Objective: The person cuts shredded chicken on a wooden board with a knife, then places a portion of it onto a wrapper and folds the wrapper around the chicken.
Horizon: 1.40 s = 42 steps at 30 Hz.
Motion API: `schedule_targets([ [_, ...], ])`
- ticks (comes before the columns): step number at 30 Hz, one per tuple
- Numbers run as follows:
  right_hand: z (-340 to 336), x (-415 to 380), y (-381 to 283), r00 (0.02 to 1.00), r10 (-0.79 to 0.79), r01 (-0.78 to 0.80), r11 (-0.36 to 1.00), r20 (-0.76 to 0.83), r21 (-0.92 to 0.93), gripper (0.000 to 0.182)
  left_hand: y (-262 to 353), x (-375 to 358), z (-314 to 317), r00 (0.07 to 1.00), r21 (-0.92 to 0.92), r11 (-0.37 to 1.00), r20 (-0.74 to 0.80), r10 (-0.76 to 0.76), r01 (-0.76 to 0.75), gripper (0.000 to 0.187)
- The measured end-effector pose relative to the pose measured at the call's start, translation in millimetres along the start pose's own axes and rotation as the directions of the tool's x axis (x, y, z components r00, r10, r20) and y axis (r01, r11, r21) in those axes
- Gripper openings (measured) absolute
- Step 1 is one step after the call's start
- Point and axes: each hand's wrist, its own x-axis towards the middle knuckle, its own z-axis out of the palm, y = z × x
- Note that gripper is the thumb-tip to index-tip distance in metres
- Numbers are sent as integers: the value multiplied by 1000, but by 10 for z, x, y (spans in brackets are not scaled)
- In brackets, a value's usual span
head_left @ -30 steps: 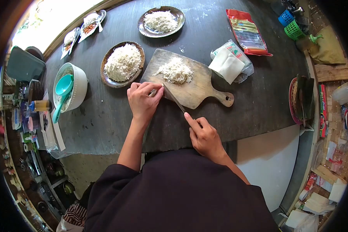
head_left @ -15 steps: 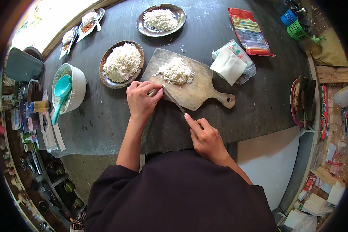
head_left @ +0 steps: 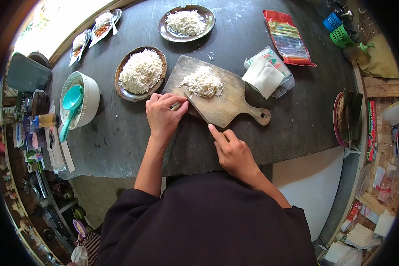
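My right hand [head_left: 235, 153] is closed round the handle of a knife [head_left: 198, 110], its index finger stretched along the blade. The blade reaches up-left over the lower left edge of a wooden cutting board [head_left: 232, 104]. At that edge, my left hand [head_left: 164, 113] pinches a small pale piece [head_left: 176, 107], mostly hidden by the fingers. White shreds [head_left: 202, 82] lie heaped on the board. Left of the board stands a brown plate [head_left: 119, 84] piled with white shreds [head_left: 141, 71], and a second plate [head_left: 162, 30] with more shreds is behind.
A white basket [head_left: 91, 99] with a turquoise ladle [head_left: 72, 99] stands at the left. White wrappers [head_left: 262, 76] and a red packet [head_left: 288, 40] lie to the right. Two small servings rest at the back left. Part of a person in striped cloth [head_left: 91, 246] shows at the lower left.
My right hand and the knife have shifted slightly up and left. The person at the lower left shows more, with a purple-rimmed item. My left hand has barely moved.
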Motion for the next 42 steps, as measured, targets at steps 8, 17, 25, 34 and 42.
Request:
schedule_targets([
  [8,-94,-172,15,999,4,-3,1000,-53,21,54,17,-4,-3,1000,-6,1000,-10,8,-8,11],
  [17,-32,29,-3,999,-32,32,999,-10,-24,54,-11,-13,17,1000,-10,1000,-20,-1,1,11],
  [25,17,48,35,1000,-19,19,999,-5,-41,55,1,-7,-1,1000,-10,1000,-16,-12,12,12],
  [34,-103,-162,55,998,-10,11,1000,-60,18,54,13,-8,-11,1000,0,1000,-11,-16,16,10],
  [42,-45,-9,17,1000,-30,30,999,-3,-11,54,-14,-11,0,1000,-12,1000,-9,-25,25,10],
])
